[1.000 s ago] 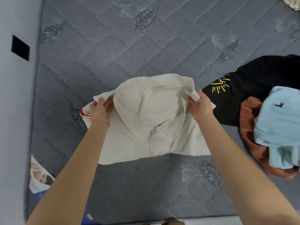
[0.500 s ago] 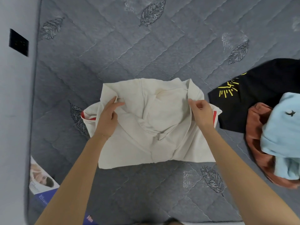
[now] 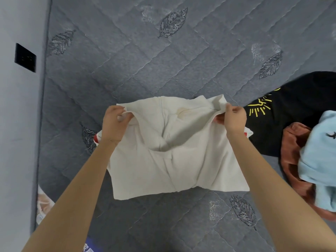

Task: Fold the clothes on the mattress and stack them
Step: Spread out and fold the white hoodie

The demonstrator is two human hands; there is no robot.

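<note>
The scene is evenly and softly lit; shadows are faint. Edges are bent by the wide lens, and the hands seem slightly blurred.

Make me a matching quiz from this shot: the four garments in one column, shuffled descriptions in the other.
Column one: 1 cream garment; 2 black garment; 3 light blue garment; 4 rust-brown garment.
Column two: A partly under the blue one; B yellow print; C gripped by left hand and right hand; D lying on the brown one.
Pairs: 1-C; 2-B; 3-D; 4-A.
</note>
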